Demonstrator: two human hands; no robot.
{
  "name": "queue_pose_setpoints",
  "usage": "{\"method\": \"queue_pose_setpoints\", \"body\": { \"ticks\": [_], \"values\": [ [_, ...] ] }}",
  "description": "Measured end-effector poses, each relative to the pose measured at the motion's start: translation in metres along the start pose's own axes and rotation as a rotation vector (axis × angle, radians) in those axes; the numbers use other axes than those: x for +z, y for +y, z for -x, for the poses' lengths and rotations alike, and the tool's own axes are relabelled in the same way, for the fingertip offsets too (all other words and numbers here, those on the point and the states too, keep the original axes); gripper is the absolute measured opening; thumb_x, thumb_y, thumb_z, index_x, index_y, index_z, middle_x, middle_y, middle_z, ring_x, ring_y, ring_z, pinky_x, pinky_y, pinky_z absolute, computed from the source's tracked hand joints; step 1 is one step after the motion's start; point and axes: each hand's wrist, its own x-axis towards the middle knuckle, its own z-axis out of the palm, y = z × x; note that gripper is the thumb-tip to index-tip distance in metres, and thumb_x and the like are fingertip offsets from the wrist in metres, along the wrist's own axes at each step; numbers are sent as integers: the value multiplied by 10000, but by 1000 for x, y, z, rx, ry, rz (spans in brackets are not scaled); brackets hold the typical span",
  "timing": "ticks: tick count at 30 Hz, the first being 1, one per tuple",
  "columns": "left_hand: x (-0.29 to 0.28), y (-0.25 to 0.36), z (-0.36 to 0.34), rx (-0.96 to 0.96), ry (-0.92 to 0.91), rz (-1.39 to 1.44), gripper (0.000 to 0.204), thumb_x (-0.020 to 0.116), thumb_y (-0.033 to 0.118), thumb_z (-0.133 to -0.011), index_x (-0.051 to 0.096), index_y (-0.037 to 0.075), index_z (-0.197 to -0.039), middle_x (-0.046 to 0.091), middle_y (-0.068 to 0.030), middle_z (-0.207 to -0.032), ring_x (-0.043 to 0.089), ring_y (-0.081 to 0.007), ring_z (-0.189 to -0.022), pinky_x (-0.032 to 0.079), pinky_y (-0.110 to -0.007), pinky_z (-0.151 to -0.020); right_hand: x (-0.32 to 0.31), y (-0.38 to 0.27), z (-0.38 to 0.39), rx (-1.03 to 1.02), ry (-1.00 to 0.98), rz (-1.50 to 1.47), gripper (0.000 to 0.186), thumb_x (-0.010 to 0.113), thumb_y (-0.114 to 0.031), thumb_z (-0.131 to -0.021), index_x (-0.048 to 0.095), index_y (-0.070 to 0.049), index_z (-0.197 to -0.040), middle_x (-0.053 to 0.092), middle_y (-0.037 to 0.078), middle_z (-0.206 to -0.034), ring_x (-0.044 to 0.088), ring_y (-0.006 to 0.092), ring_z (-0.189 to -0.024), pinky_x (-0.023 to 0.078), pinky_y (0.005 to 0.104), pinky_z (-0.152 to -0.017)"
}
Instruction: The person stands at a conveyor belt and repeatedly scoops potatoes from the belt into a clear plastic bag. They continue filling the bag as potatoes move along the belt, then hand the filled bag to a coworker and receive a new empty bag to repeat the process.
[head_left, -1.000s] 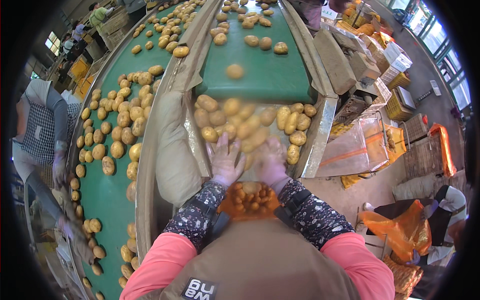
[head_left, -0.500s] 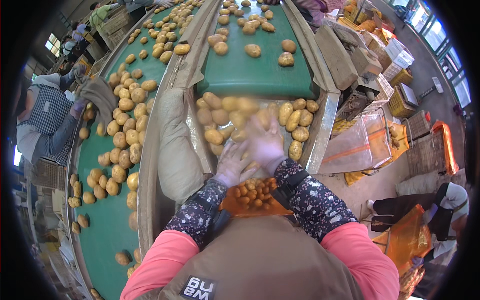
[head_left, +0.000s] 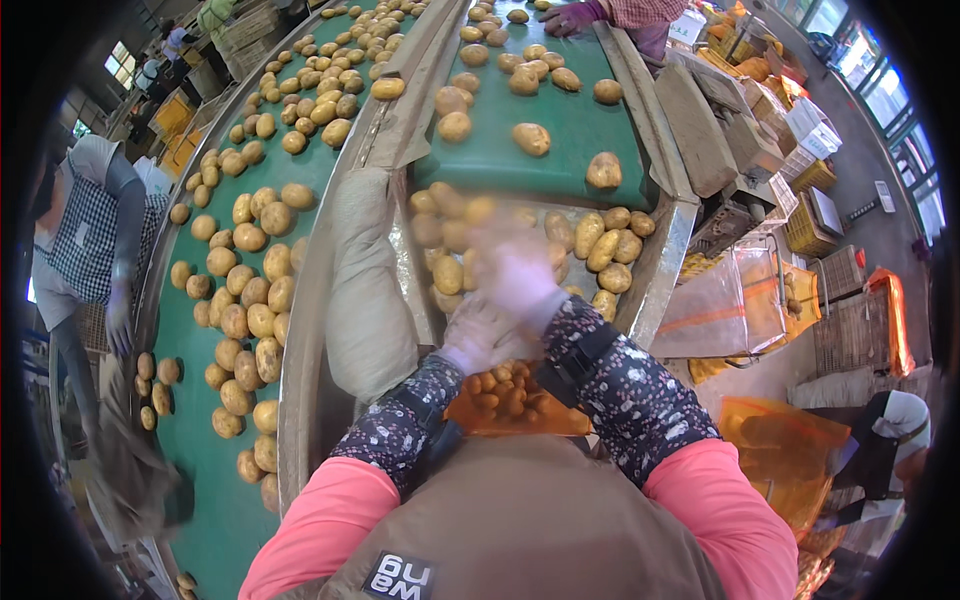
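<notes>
A heap of potatoes (head_left: pixel 602 250) lies in the chute at the lower end of the green conveyor belt (head_left: pixel 560 130). My right hand (head_left: pixel 515 268), in a pale glove, is over the heap, its fingers smeared by motion. Just below it, nearer to me, is my left hand (head_left: pixel 478 335), also pale-gloved; its fingers are stretched out over the chute's near edge and partly covered by the right hand. No potato shows in its grasp. Beneath my hands an orange mesh bag (head_left: pixel 500 412) holds several potatoes.
A stuffed cloth roll (head_left: pixel 370 290) lies along the chute's left wall. Further left runs a second green belt (head_left: pixel 200 470) carrying potatoes, with a co-worker (head_left: pixel 90 230) beside it. Another person's purple-gloved hand (head_left: pixel 572 18) rests at the far belt. Crates (head_left: pixel 810 225) stand at right.
My right hand has shifted slightly left and toward me, closer to my left hand. Potatoes on the belt above have come nearer. The co-worker at left has lowered the grey cloth.
</notes>
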Motion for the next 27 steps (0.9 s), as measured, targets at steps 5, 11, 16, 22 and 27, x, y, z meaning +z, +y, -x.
{"method": "queue_pose_setpoints", "body": {
  "ticks": [5, 11, 16, 22, 27],
  "values": [
    [21, -7, 7, -224, -536, -221, 396, 556, 381, -936, 764, 79, -1086, 733, -158, -1100, 664, -390, -1080, 465, -496, -1008, 41, -36, -22, 121, -577, 201, 285, 634, -150, -841, 686, -107, -1119, 730, 142, -1042, 720, 282, -949, 568, 453, -791],
    [29, -21, 11, -83, -579, -184, 411, 501, 417, -942, 774, 133, -1059, 754, -113, -1049, 706, -328, -1008, 524, -461, -917, 48, -31, -18, 38, -430, 104, 289, 684, -225, -772, 695, -103, -1034, 693, 88, -819, 684, 295, -793, 527, 445, -714],
    [-1, 6, 0, -100, -650, -249, 389, 505, 417, -938, 791, 153, -960, 762, -100, -948, 729, -312, -929, 542, -471, -883, 44, -24, -4, 38, -405, 67, 296, 732, -284, -749, 694, -116, -990, 685, 115, -859, 673, 292, -851, 524, 444, -748],
    [-25, 25, -12, -33, -806, -253, 379, 540, 397, -942, 790, 116, -990, 742, -165, -1002, 709, -337, -995, 532, -471, -952, 30, -24, 6, 208, -410, -80, 251, 698, -320, -804, 702, -100, -926, 700, 154, -862, 688, 329, -832, 544, 452, -768],
    [-10, 21, -13, -22, -217, -152, 397, 586, 379, -920, 716, 77, -1143, 742, -161, -932, 723, -336, -895, 557, -468, -890, 0, -31, -27, 662, 91, -810, 338, 697, -215, -882, 636, -80, -1186, 715, 171, -1011, 705, 279, -859, 549, 379, -774]
  ]
}}
